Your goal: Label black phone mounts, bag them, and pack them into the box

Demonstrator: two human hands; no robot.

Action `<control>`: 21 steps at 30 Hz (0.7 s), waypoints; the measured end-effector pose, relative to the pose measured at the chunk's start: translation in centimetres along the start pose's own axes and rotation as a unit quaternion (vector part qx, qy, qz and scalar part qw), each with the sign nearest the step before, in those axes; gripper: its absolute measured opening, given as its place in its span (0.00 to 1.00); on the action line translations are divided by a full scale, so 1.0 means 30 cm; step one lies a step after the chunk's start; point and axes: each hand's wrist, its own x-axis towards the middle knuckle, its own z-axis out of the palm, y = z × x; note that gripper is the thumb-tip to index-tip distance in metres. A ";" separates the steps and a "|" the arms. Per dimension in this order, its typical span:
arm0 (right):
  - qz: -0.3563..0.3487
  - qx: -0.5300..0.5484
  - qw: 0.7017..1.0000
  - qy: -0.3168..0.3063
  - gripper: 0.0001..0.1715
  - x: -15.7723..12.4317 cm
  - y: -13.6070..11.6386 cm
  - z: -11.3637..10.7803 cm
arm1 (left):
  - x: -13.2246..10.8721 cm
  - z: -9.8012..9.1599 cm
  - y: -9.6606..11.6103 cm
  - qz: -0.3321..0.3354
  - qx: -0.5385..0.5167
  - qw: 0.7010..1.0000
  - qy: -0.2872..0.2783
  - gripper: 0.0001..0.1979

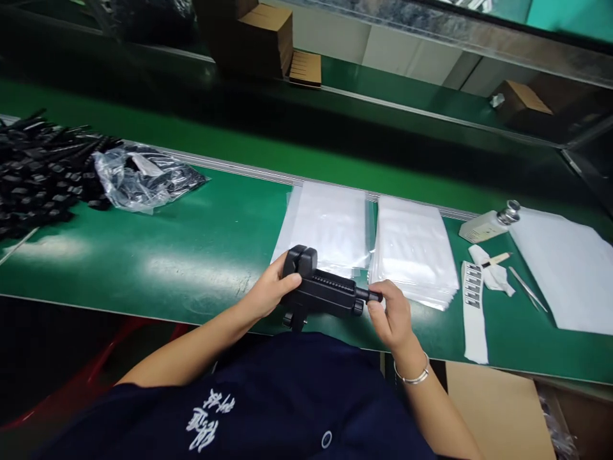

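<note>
In the head view, the person's left hand (268, 291) is clamped around one end of a black device (330, 294) held over the near edge of the green counter (201, 246), while the right hand (393, 316) pinches the rod tip (375, 297) at its other end, near stacked plastic bags (414, 246).
</note>
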 end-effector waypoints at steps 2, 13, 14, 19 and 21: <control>0.185 0.143 0.972 0.009 0.09 0.008 0.001 0.024 | -0.010 -0.018 0.014 0.090 0.099 0.991 -0.013 0.29; 0.159 0.036 0.986 -0.046 0.21 -0.014 0.016 0.009 | -0.010 -0.020 0.037 0.073 0.147 0.986 0.015 0.30; 0.152 0.025 0.986 -0.057 0.19 -0.014 0.012 -0.002 | -0.010 -0.020 0.037 0.080 0.156 0.984 0.014 0.31; 0.214 0.053 0.968 -0.117 0.18 -0.005 0.002 -0.038 | -0.013 -0.014 0.039 0.101 0.184 0.978 0.018 0.32; 0.223 0.077 0.967 -0.097 0.20 -0.010 0.010 -0.034 | -0.003 -0.004 0.032 0.068 0.135 0.988 0.023 0.31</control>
